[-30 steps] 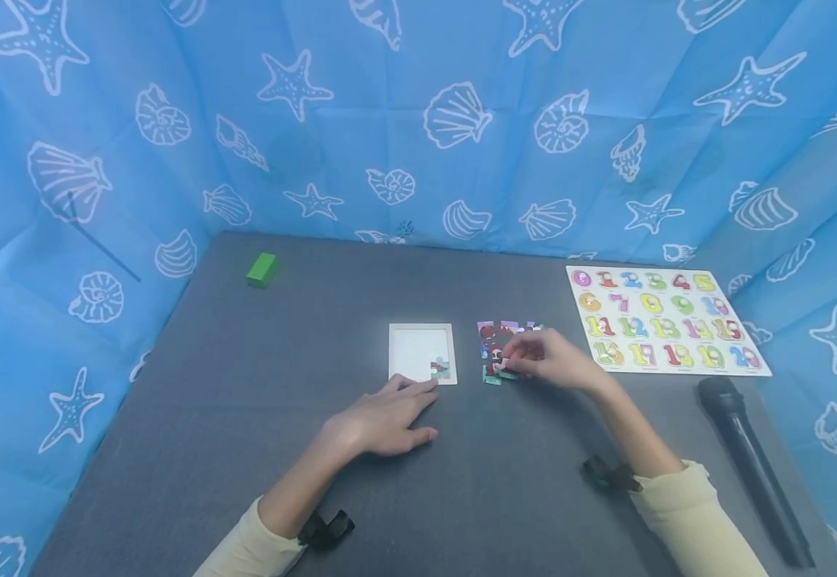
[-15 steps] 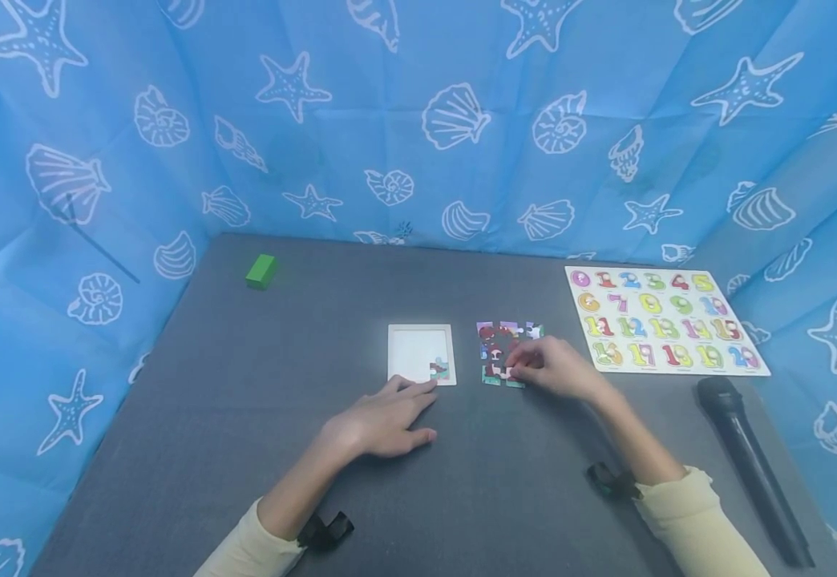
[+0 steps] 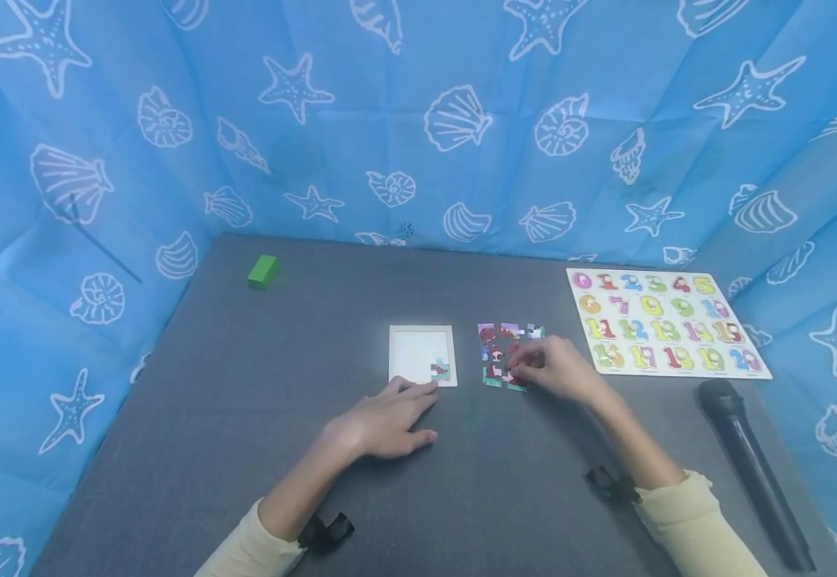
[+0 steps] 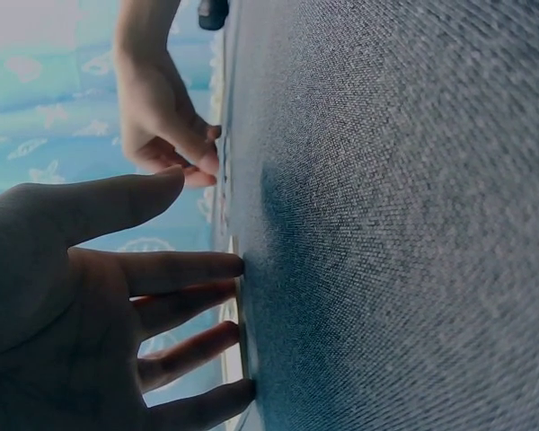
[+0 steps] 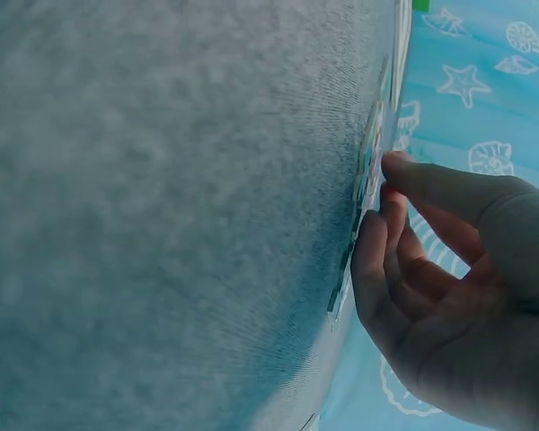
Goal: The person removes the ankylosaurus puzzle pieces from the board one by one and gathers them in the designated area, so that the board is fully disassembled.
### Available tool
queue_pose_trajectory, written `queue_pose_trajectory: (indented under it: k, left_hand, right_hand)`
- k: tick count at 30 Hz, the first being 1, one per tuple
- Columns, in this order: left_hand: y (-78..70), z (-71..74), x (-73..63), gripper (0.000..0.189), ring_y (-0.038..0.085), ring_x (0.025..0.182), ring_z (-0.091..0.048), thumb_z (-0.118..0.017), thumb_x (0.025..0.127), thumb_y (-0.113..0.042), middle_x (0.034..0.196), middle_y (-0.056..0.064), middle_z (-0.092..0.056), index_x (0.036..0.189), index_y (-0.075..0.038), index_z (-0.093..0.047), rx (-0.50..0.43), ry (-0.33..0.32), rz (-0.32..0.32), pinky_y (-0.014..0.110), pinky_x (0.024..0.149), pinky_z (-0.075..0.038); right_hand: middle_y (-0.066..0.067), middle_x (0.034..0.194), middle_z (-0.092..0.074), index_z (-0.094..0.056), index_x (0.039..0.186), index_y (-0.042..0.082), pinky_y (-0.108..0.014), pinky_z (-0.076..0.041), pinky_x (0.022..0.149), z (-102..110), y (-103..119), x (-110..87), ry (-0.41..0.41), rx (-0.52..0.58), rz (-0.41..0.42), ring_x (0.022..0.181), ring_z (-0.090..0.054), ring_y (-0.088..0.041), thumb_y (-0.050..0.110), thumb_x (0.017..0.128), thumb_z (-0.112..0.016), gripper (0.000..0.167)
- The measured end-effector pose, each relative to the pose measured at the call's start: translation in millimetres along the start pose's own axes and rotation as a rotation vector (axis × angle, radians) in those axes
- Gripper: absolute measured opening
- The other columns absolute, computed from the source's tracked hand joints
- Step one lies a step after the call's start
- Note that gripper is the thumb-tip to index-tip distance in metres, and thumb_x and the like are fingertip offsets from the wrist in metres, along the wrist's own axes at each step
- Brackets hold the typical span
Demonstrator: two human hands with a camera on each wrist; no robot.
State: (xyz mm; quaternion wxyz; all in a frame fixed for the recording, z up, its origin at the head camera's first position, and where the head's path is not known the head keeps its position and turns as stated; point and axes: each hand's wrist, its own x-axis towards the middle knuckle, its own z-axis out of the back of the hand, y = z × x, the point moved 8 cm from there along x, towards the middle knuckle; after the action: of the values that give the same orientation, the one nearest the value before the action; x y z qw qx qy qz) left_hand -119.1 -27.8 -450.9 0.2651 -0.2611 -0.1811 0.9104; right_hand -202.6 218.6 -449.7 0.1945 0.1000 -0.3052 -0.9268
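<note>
My left hand (image 3: 382, 421) lies on the table with its fingers stretched out, the fingertips right at the near edge of a small white square puzzle tray (image 3: 393, 353). Inside that tray, one puzzle piece (image 3: 439, 370) sits in the lower right corner. To the right, my right hand (image 3: 559, 369) bends over a group of loose puzzle pieces (image 3: 487, 332) in red, purple and green. Its thumb and forefinger pinch a piece (image 3: 516, 386) at the near right of the group, partly covered by the fingers. In the right wrist view the pieces (image 5: 368, 153) show edge-on beside the fingertips.
A number puzzle board (image 3: 667, 324) lies at the back right, with a black microphone (image 3: 754, 473) in front of it. A green block (image 3: 263, 272) stands at the back left. Blue curtain (image 3: 382, 120) with white shells encloses the grey table (image 3: 245, 401).
My right hand has shifted slightly right and toward me, and the piece at its fingers now lies at the near right of the group. My left hand stays in place.
</note>
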Motion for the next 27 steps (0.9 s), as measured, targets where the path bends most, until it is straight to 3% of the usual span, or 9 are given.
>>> queue_pose_trajectory:
  k: [7,17,27]
  left_hand:
    - [-0.3,0.4,-0.4,0.067,0.023,0.162,-0.034,-0.062,0.109,-0.045,0.181,-0.006,-0.03,0.168,-0.017,-0.043,-0.005,-0.003,0.002,0.071,0.117,-0.048]
    - [-0.3,0.9,-0.8,0.067,0.023,0.162,-0.035,-0.063,0.109,-0.044,0.181,-0.006,-0.031,0.167,-0.016,-0.045,0.003,-0.008,-0.002,0.071,0.115,-0.049]
    - [1.0,-0.4,0.3,0.068,0.024,0.163,-0.033,-0.063,0.109,-0.045,0.181,-0.006,-0.03,0.168,-0.018,-0.043,-0.016,0.002,0.0,0.074,0.117,-0.046]
  right_hand:
    - [0.002,0.082,-0.076,-0.082,0.098,0.01,-0.021,-0.052,0.065,2.2,5.7,2.1,-0.005,0.086,0.006,0.073,-0.064,-0.005,0.005,0.094,-0.082,0.007]
    - [-0.011,0.086,-0.076,-0.08,0.104,0.0,-0.018,-0.055,0.066,-6.7,29.0,11.6,0.027,0.274,0.045,0.074,-0.065,-0.006,0.002,0.092,-0.084,0.013]
    - [-0.013,0.096,-0.079,-0.078,0.113,-0.003,-0.021,-0.058,0.07,-26.6,59.4,29.7,0.079,0.299,0.101,0.082,-0.07,-0.013,0.006,0.094,-0.082,0.022]
